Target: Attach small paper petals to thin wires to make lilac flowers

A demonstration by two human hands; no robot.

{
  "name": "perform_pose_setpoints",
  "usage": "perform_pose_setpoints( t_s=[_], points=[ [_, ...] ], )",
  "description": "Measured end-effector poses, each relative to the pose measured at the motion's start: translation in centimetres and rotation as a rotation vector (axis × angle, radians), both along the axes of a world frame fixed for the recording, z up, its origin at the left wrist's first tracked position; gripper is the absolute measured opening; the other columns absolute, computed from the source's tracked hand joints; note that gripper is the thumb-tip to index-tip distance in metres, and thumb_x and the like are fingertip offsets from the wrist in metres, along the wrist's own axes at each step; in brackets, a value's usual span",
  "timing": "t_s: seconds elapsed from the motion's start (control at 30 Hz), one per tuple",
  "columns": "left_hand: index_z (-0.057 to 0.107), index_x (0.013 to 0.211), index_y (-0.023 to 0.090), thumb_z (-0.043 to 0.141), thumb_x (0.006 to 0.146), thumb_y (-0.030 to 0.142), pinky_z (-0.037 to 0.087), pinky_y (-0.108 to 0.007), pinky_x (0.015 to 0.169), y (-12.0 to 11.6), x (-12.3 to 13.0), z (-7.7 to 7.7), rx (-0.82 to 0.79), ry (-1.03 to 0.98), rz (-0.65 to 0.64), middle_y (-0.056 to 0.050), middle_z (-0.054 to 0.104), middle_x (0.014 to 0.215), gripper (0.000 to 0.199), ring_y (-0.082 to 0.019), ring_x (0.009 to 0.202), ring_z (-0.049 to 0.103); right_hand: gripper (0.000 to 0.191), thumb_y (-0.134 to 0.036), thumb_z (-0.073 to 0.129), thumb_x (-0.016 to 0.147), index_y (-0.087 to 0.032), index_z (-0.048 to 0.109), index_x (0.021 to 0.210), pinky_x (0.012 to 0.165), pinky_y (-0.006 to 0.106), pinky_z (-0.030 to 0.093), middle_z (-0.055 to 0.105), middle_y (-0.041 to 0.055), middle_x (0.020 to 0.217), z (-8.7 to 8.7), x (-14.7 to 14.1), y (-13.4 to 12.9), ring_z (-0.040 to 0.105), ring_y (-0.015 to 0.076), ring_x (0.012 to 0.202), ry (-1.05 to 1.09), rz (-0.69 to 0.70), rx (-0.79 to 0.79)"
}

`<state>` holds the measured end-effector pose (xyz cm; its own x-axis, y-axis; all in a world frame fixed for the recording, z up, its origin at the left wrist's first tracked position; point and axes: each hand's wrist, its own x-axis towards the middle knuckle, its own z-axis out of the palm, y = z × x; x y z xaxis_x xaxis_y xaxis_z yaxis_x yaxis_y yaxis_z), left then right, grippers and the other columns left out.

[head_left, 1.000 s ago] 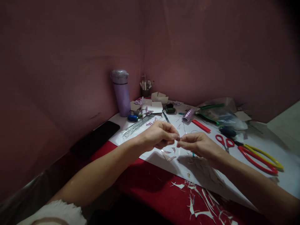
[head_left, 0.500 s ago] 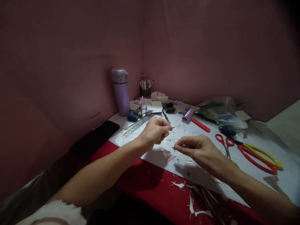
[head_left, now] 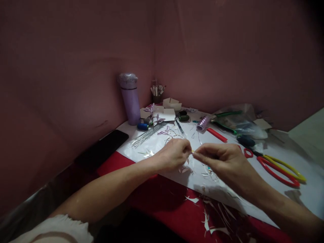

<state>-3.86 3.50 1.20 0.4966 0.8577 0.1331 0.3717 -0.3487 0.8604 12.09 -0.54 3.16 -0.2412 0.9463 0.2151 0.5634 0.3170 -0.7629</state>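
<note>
My left hand (head_left: pixel 174 156) is closed over the white sheet (head_left: pixel 134 156), fingers curled inward. Its fingertips nearly meet those of my right hand (head_left: pixel 225 162), whose thumb and forefinger pinch together. Whatever lies between the two pinches is too thin and hidden to name. Small paper scraps (head_left: pixel 184 169) lie beneath the hands. Behind my left hand rest a purple looped-wire piece (head_left: pixel 164 131) and a bundle of silvery wires (head_left: pixel 146 135). Red-handled scissors (head_left: pixel 248 153) are partly covered by my right hand.
A purple bottle (head_left: pixel 131 104) stands at the back left, near a dark phone (head_left: pixel 111 143) and a blue thread spool (head_left: pixel 143 126). To the right are pliers with red and yellow handles (head_left: pixel 278 172), a red strip (head_left: pixel 217 135), a purple roll (head_left: pixel 203 124) and green-handled pliers (head_left: pixel 225 127).
My left hand has moved right and down, turning inward, to my right hand's fingertips. A thin wire-like piece seen at its fingers before is now hidden. My right hand has shifted slightly.
</note>
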Motion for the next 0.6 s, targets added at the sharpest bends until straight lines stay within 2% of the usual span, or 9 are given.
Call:
perform_pose_setpoints(
  t_s=[0.03,0.1,0.17,0.27,0.37,0.47,0.53,0.6],
  points=[
    [0.054,0.065,0.014,0.050,0.071,0.010,0.031,-0.020,0.051,0.0,0.0,0.1,-0.004,-0.051,0.062,0.002,0.048,0.057,0.008,-0.007,0.053,0.041,0.025,-0.031,0.060,0.076,-0.019,0.059,0.054,0.047,0.025,0.028,0.046,-0.0024,0.049,-0.1,-0.4,-0.5,0.038,0.0108,0.050,-0.038,0.009,0.017],
    [0.052,0.067,0.014,0.052,0.073,0.015,0.029,-0.018,0.046,0.0,0.0,0.6,-0.120,-0.202,0.107,0.004,0.045,0.053,0.006,-0.005,0.047,0.037,0.025,-0.026,0.059,0.076,-0.019,0.058,0.053,0.048,0.025,0.030,0.048,-0.0021,0.049,-0.6,-0.8,-0.8,0.040,0.0111,0.051,-0.076,0.024,0.021],
    [0.050,0.069,0.014,0.054,0.075,0.020,0.024,-0.017,0.041,0.0,-0.1,1.2,-0.258,-0.351,0.074,0.007,0.041,0.049,0.008,-0.003,0.040,0.031,0.022,-0.025,0.059,0.076,-0.018,0.061,0.055,0.051,0.026,0.033,0.052,-0.0011,0.052,-1.3,-0.7,-0.4,0.044,0.0121,0.053,-0.025,0.039,-0.029],
    [0.049,0.072,0.015,0.055,0.076,0.023,0.019,-0.017,0.037,-0.3,-0.4,1.7,-0.366,-0.455,-0.043,0.008,0.039,0.047,0.010,-0.002,0.035,0.027,0.019,-0.030,0.062,0.074,-0.017,0.066,0.061,0.053,0.026,0.037,0.058,0.0005,0.058,-2.3,0.0,1.4,0.048,0.0129,0.056,0.171,0.061,-0.210],
    [0.051,0.070,0.014,0.055,0.076,0.022,0.024,-0.018,0.039,-0.4,-0.6,1.7,-0.328,-0.357,-0.171,0.007,0.041,0.049,0.010,-0.003,0.039,0.031,0.021,-0.037,0.067,0.069,-0.017,0.067,0.063,0.053,0.026,0.038,0.060,0.0006,0.058,-2.6,1.1,3.1,0.050,0.0125,0.055,0.311,0.061,-0.315],
    [0.054,0.070,0.013,0.055,0.075,0.018,0.031,-0.018,0.046,-0.4,-0.7,1.3,-0.197,-0.106,-0.271,0.005,0.045,0.054,0.008,-0.005,0.048,0.039,0.022,-0.039,0.070,0.067,-0.018,0.068,0.062,0.055,0.025,0.039,0.060,0.0005,0.059,-1.8,1.7,3.5,0.050,0.0123,0.057,0.286,0.064,-0.272],
    [0.058,0.071,0.013,0.054,0.076,0.018,0.033,-0.020,0.050,-0.3,-0.7,1.1,-0.111,0.051,-0.293,0.003,0.048,0.056,0.008,-0.006,0.051,0.043,0.024,-0.041,0.070,0.068,-0.018,0.068,0.063,0.055,0.025,0.038,0.060,0.0007,0.060,-1.1,1.7,3.1,0.050,0.0125,0.057,0.209,0.069,-0.229],
    [0.060,0.073,0.012,0.052,0.077,0.018,0.035,-0.021,0.053,-0.2,-0.7,0.9,-0.028,0.144,-0.247,0.001,0.053,0.059,0.011,-0.008,0.055,0.046,0.026,-0.042,0.067,0.071,-0.018,0.067,0.063,0.051,0.025,0.034,0.056,0.0001,0.058,-0.3,1.5,2.3,0.046,0.0119,0.055,0.130,0.066,-0.169]
  ],
)
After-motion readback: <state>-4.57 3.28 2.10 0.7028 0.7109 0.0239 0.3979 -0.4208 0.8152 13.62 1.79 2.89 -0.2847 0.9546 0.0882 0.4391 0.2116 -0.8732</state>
